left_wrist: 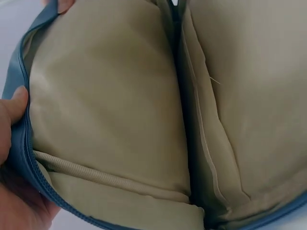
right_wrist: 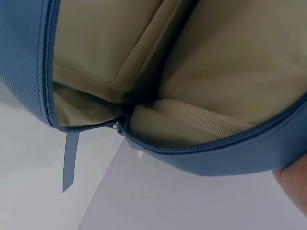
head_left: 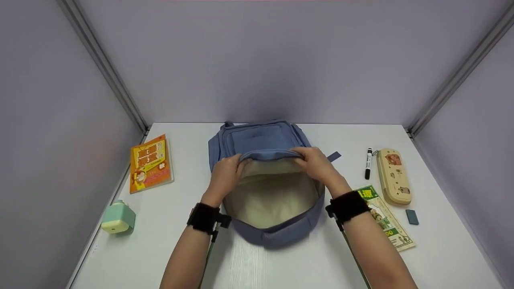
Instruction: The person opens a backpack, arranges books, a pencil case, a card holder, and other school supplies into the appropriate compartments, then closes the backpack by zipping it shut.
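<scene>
A blue backpack [head_left: 259, 138] lies on the white table with its main compartment unzipped and gaping toward me. My left hand [head_left: 225, 175] grips the left part of the raised opening edge, thumb on the inner side. Farther right along that same edge, my right hand [head_left: 319, 165] pinches the fabric. Between them the beige lining [head_left: 273, 196] is exposed, and no item shows inside. The left wrist view shows an inner sleeve pocket [left_wrist: 211, 120] against one wall. A zipper slider [right_wrist: 115, 125] sits at the corner of the opening in the right wrist view, near a loose strap [right_wrist: 70, 163].
On the left lie an orange book [head_left: 150, 164] and a green-and-yellow bottle-like object [head_left: 119, 217]. To the right are a marker [head_left: 368, 163], a yellow pencil case [head_left: 394, 176], a dark eraser-like block [head_left: 412, 217] and a green booklet [head_left: 387, 220], partly under my right forearm. Grey panels enclose the table.
</scene>
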Demonstrator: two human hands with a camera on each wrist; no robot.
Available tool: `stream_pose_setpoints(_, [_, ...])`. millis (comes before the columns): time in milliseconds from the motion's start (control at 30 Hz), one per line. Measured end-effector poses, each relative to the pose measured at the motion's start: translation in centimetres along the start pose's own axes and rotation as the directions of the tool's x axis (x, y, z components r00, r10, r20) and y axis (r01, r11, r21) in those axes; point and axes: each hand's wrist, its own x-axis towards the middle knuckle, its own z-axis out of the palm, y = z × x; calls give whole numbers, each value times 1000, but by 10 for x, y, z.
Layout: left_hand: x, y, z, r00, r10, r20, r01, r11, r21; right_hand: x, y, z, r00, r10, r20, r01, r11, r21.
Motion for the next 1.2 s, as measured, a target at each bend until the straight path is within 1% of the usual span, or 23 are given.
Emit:
stream_pose_setpoints(67, [5, -1, 0, 999, -34, -7, 33, 999, -17, -1, -4, 1, 999, 1, -35, -3, 999, -41])
stream_pose_setpoints(167, [11, -3, -1, 996, -91, -5, 91, 995, -35, -6, -10, -1, 994, -19, -104, 9, 995, -95])
stream_pose_setpoints(267, [15, -5, -1, 989, -148, 0, 148, 988, -47, -15, -11, -6, 979, -26, -200, 6, 995, -102])
stream_pose_setpoints(367, [17, -7, -2, 982, -188, -15, 188, 982, -37, -29, -8, -14, 958, 17, -285, -41, 996, -79])
stream_pose_setpoints(433, [17, -8, -3, 977, -208, -38, 207, 978, -19, -40, -3, -19, 947, 73, -312, -97, 993, -63])
stream_pose_setpoints(467, [18, -9, -4, 974, -219, -50, 219, 976, -10, -46, 0, -20, 944, 110, -312, -134, 989, -58])
stream_pose_setpoints(533, [18, -9, -6, 968, -239, -73, 240, 971, 13, -58, 8, -22, 940, 193, -281, -218, 974, -62])
stream_pose_setpoints(567, [18, -10, -7, 965, -250, -82, 253, 967, 23, -65, 12, -22, 938, 239, -250, -264, 962, -70])
stream_pose_setpoints(633, [18, -10, -8, 956, -279, -91, 284, 958, 41, -77, 23, -22, 930, 328, -167, -347, 932, -104])
stream_pose_setpoints(667, [18, -10, -9, 952, -292, -95, 298, 953, 53, -83, 28, -22, 920, 371, -122, -386, 914, -127])
stream_pose_setpoints(700, [19, -10, -10, 947, -306, -96, 312, 948, 62, -89, 34, -22, 908, 412, -77, -419, 895, -152])
stream_pose_setpoints(767, [19, -10, -12, 938, -334, -94, 341, 937, 72, -100, 46, -19, 876, 482, -3, -473, 860, -190])
stream_pose_setpoints(833, [20, -11, -14, 931, -353, -89, 359, 931, 70, -110, 56, -17, 840, 542, 43, -520, 824, -223])
stream_pose_setpoints(933, [20, -13, -17, 925, -370, -82, 375, 926, 50, -123, 68, -13, 788, 612, 69, -578, 773, -263])
stream_pose_setpoints(1067, [21, -16, -20, 926, -369, -72, 370, 929, 0, -139, 77, -4, 708, 698, 104, -654, 705, -276])
stream_pose_setpoints(1100, [21, -17, -21, 927, -369, -68, 369, 929, -13, -142, 79, -1, 699, 706, 118, -658, 698, -282])
stream_pose_setpoints(1133, [21, -18, -21, 926, -371, -62, 370, 929, -27, -144, 79, 2, 693, 710, 126, -660, 695, -286])
stream_pose_setpoints(1167, [21, -19, -21, 926, -372, -57, 371, 928, -39, -145, 79, 5, 692, 709, 136, -655, 696, -294])
stream_pose_setpoints(1200, [21, -19, -21, 925, -376, -52, 374, 926, -45, -146, 79, 9, 697, 703, 139, -646, 701, -303])
